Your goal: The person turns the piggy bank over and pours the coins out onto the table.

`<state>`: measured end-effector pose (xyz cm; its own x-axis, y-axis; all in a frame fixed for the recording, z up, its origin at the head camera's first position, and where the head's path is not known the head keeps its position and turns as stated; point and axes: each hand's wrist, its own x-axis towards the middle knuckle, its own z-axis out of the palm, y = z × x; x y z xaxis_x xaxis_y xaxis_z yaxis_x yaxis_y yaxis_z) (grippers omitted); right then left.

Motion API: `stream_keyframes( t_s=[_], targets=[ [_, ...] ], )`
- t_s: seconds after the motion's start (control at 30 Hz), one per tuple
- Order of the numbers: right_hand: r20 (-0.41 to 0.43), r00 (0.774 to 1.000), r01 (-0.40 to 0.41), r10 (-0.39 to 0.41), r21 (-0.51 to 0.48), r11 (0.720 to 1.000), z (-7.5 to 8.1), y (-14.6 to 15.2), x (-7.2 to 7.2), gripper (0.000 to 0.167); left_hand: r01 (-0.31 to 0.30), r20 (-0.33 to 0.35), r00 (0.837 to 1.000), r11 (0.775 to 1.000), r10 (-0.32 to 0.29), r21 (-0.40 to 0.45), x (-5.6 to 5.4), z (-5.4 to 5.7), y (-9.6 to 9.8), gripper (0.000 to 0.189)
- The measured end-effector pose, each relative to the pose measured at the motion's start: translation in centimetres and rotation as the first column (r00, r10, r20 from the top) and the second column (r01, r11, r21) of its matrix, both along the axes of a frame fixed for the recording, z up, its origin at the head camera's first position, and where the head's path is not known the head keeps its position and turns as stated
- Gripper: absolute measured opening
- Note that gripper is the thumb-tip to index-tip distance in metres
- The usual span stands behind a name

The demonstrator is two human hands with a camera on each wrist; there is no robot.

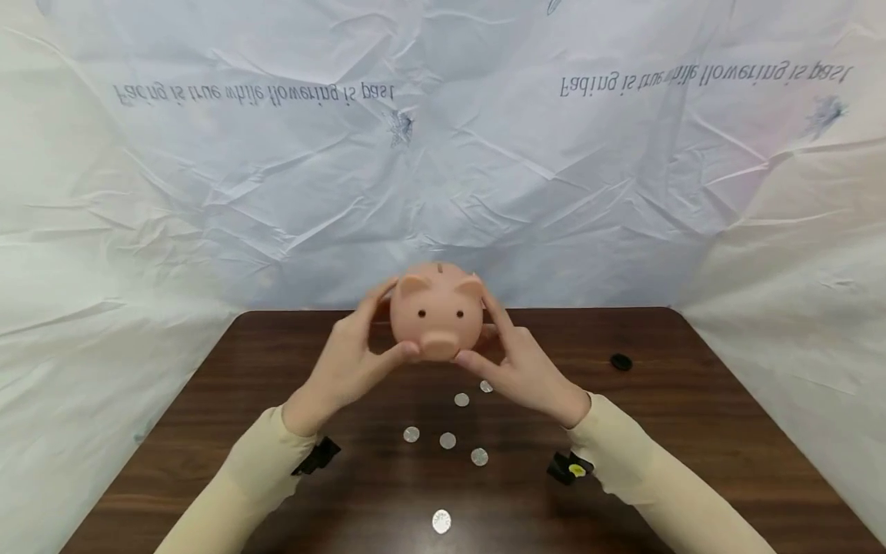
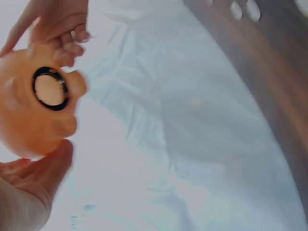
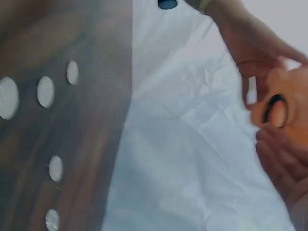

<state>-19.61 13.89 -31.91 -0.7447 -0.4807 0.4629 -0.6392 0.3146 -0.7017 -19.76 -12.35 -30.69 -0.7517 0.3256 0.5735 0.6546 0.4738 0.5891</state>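
Observation:
A pink piggy bank (image 1: 438,308) is held up over the table, snout toward the head camera, with a slot showing on top. My left hand (image 1: 349,365) grips one side of it, thumb beside the snout. On the other side my right hand (image 1: 529,373) grips it in the same way. From below, the left wrist view shows the bank's stubby feet and a black-rimmed round opening (image 2: 50,88) in its belly. Below the hands, several silver coins (image 1: 447,441) lie scattered on the table.
The dark brown wooden table (image 1: 208,462) has a small black round plug (image 1: 621,362) on its right side. White crinkled sheets (image 1: 443,177) with printed lettering hang behind the table and along both sides.

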Motion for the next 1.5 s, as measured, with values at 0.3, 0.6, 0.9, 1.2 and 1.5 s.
stream_keyframes(
  t_s=[0.3,0.6,0.9,1.2,1.5],
  targets=[
    [0.242,0.97,-0.04,0.025,0.056,0.998,-2.3,-0.5,-0.9,0.079,0.045,0.262,0.963,0.997,-0.06,0.065,-0.5,-3.1,-0.7,0.072],
    [0.526,0.846,-0.098,0.084,0.0,0.995,-4.0,-1.0,-2.0,0.069,-0.01,0.58,0.814,1.0,0.017,-0.015,-1.3,-4.6,-0.7,0.07],
    [0.713,0.695,-0.12,0.09,-0.009,0.993,-5.2,-1.0,-2.3,0.071,0.135,0.799,0.599,0.99,-0.054,-0.034,-1.6,-5.8,-0.7,0.08],
    [0.737,0.67,-0.136,0.095,-0.004,0.991,-6.3,-0.7,-2.6,0.071,0.153,0.813,0.581,0.987,-0.046,-0.054,-2.0,-6.5,-0.3,0.082],
    [0.155,0.988,-0.008,-0.003,0.07,0.998,2.4,-1.3,-1.1,0.068,0.012,0.313,0.949,0.992,0.029,-0.129,-1.0,1.4,-1.0,0.07]
  ],
)
